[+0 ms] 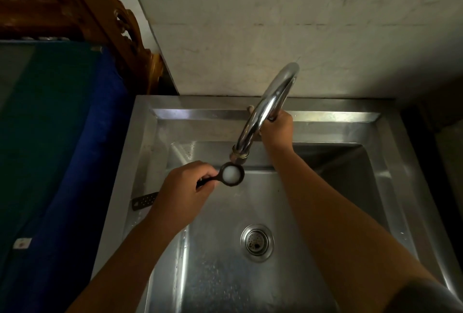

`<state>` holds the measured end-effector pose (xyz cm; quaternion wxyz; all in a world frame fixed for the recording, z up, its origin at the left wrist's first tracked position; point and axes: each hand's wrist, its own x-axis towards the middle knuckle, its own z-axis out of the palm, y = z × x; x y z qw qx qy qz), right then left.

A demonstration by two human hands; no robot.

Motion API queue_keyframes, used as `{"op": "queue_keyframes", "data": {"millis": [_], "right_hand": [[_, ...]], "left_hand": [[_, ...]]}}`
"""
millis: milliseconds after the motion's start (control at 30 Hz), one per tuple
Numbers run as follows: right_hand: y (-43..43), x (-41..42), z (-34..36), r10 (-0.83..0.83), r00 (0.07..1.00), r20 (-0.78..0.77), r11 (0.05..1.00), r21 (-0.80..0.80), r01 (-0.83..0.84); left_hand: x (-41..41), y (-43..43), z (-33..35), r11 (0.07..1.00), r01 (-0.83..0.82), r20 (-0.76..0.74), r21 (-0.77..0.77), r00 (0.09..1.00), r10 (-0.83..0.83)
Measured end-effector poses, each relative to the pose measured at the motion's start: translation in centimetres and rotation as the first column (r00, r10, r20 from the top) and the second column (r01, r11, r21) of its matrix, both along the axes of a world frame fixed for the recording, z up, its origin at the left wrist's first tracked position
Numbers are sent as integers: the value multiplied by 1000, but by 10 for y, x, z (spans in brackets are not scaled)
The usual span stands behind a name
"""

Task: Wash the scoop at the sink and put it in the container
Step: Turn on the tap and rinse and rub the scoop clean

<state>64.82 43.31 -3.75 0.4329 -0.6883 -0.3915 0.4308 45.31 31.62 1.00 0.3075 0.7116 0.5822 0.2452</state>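
A small dark scoop (231,174) is held level over the steel sink (390,162), its round bowl just under the faucet spout (265,112) and filled with white frothy water. My left hand (186,187) grips the scoop's handle, which is mostly hidden in my fingers. My right hand (276,129) reaches to the back of the sink and is closed around the tap handle behind the faucet's base. No container is in view.
A dark perforated utensil (144,201) lies on the sink's left rim. The drain strainer (256,242) sits in the basin floor. A blue and green cloth (62,137) covers the surface at left, with carved wooden furniture (100,12) behind it. A tiled wall backs the sink.
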Motion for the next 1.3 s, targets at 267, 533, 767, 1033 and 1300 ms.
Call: {"op": "queue_keyframes", "data": {"millis": [267,533,767,1033,1300], "right_hand": [[7,-7,2,-100,995,10,995,-27,101],[11,-11,2,-152,986,-62,987,-62,148],[9,-5,2,-48,998,-41,995,-85,45],[-52,5,2,-5,1000,2,995,-103,5],[-121,-29,44,104,779,-618,957,-151,-247]], "left_hand": [[3,0,-1,1000,-26,35,5,999,26],[2,-1,-1,1000,-30,61,8,998,29],[2,-1,0,1000,-23,39,14,999,22],[4,-3,10,997,-76,31,-11,997,76],[5,-3,27,998,-67,-7,-17,998,67]]}}
